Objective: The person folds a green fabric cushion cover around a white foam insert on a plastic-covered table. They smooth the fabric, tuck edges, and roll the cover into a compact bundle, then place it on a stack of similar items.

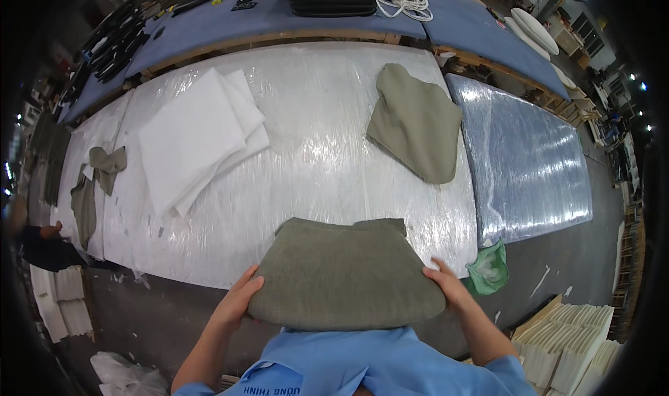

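Note:
Between my two hands is a fabric-covered seat cushion (pixel 348 277), olive green, broad and rounded at its near edge and narrower at the far side, where a flap of cloth sticks up. My left hand (pixel 244 288) grips its left side, thumb on top and the other fingers beneath. On the right side my right hand (pixel 446 282) holds it, thumb on top and a finger lifted off the edge. The cushion rests close against my body at the near edge of a plastic-wrapped white table (pixel 313 180). Its underside is hidden.
Folded white padding sheets (pixel 198 138) lie left on the table, a green cloth piece (pixel 418 124) at right, and green scraps (pixel 106 166) far left. Beside stands a wrapped blue table (pixel 529 159) with a green bag (pixel 489 267). Another person's hand (pixel 51 230) shows at left.

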Available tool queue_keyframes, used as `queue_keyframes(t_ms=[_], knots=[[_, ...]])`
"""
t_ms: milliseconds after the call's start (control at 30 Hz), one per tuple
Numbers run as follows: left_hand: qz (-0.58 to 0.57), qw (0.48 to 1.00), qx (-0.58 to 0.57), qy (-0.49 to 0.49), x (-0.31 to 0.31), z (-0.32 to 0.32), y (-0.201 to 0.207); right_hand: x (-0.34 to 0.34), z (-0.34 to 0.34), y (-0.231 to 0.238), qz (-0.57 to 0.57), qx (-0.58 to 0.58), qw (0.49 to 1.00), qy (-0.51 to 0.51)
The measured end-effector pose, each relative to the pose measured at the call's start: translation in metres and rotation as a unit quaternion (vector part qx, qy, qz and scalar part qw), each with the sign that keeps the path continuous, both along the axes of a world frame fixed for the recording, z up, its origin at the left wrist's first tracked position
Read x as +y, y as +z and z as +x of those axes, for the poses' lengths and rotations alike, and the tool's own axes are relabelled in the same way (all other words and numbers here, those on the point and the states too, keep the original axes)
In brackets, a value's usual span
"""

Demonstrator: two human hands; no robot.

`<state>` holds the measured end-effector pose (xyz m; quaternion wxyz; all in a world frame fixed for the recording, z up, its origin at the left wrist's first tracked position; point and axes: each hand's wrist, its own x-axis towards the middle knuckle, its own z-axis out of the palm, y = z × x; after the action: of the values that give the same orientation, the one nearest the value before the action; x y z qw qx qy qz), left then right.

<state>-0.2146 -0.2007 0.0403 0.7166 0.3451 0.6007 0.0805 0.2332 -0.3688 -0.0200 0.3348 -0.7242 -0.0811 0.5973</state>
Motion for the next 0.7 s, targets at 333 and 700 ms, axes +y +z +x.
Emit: queue_keyframes(t_ms=[333, 700], knots=[[0.012, 0.997, 0.044, -0.058, -0.013, -0.007, -0.014, 0.212, -0.037, -0.148, 0.067, -0.401, 0.741, 0.533], [0.339, 0.783, 0.301, -0.426, 0.033, 0.040, -0.021, 0.205, -0.038, -0.167, 0.153, -0.435, 0.759, 0.460]])
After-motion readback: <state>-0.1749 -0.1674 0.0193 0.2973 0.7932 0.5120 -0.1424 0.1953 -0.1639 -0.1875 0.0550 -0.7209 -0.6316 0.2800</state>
